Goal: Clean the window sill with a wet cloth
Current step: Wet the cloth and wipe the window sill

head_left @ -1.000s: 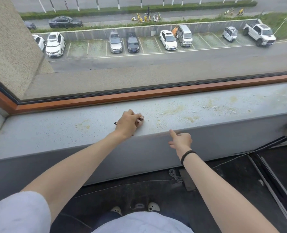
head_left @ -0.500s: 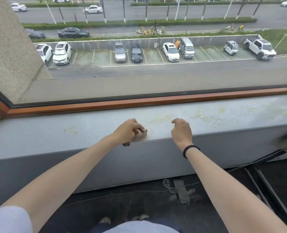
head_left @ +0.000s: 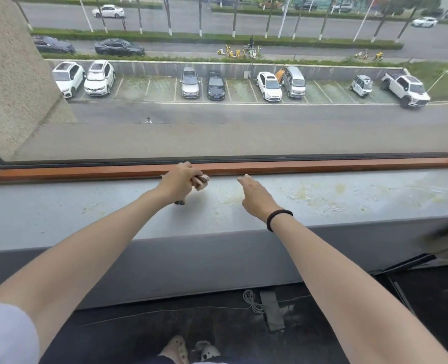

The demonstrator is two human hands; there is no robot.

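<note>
While my left hand clutched the scrunched brownish cloth at 11 o'clock, by the speckled grey window sill's back edge, my right hand stayed-free, loose-fingered, at 1 o'clock.

- A grey window sill is marked with yellowish stains and white flecks.
- A crumpled cloth is seen at its far edge, beside the window frame.

Wide window, orange-brown frame; parked cars, road outside. Grey wall below, dark floor, coiled white cable.
</note>
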